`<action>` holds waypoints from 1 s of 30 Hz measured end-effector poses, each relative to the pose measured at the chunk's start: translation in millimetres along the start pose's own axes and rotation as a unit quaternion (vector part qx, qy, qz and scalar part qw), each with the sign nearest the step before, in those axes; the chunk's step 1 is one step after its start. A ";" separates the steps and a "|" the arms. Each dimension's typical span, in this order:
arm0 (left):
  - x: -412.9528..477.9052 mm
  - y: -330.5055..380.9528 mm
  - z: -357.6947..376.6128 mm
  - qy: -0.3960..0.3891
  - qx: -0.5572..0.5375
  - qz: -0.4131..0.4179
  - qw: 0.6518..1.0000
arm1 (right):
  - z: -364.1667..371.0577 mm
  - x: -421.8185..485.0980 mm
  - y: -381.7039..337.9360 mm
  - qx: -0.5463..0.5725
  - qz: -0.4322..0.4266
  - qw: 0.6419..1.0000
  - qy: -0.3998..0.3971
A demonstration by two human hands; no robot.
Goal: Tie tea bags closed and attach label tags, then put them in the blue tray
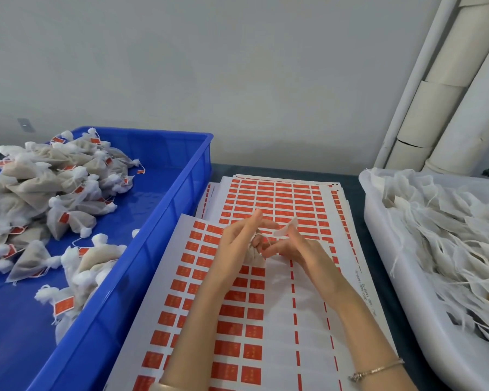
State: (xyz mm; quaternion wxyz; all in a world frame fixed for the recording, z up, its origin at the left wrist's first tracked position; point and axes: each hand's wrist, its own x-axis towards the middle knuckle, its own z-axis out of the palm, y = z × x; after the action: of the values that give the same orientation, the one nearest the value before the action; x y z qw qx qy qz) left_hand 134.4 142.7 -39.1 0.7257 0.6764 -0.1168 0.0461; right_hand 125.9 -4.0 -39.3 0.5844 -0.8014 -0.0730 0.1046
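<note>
Blue tray [181, 176] part-filled; white bin [378, 221] holds untied stock. Left hand [237, 235] grips tea bag [251, 256]; right hand [297, 246] fingers [277, 249] pinch its string [269, 244].

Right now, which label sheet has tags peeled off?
The near sheet, lying on top: its right-hand columns are bare white, with only thin red strips left. The far sheet behind it shows full red rows.

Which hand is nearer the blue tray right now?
Left. The left hand, gripping the tea bag, is just right of the blue tray; the right hand, pinching its string, is farther right, toward the white tub.
</note>
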 end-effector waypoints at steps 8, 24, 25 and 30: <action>0.7 -10.6 -1.2 0.035 0.104 -0.014 0.994 | -13.3 -3.0 7.6 0.119 -0.028 0.989 0.081; -0.6 -11.5 -0.5 -0.018 0.132 0.014 0.991 | -21.7 3.1 10.5 0.111 -0.033 0.979 0.168; -0.6 -11.3 -0.1 -0.027 0.134 0.009 0.990 | -21.4 4.5 11.8 0.085 -0.038 0.977 0.193; -4.5 -10.1 2.2 -0.100 0.143 0.000 0.985 | -20.5 5.7 19.4 0.064 -0.075 0.964 0.248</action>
State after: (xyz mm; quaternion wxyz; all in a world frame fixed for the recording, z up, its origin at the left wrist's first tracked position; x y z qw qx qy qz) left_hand 132.1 140.1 -49.8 0.6064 0.7744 -0.1806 -0.0058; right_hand 136.5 -27.4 -52.2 0.6402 -0.7557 0.0208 -0.1368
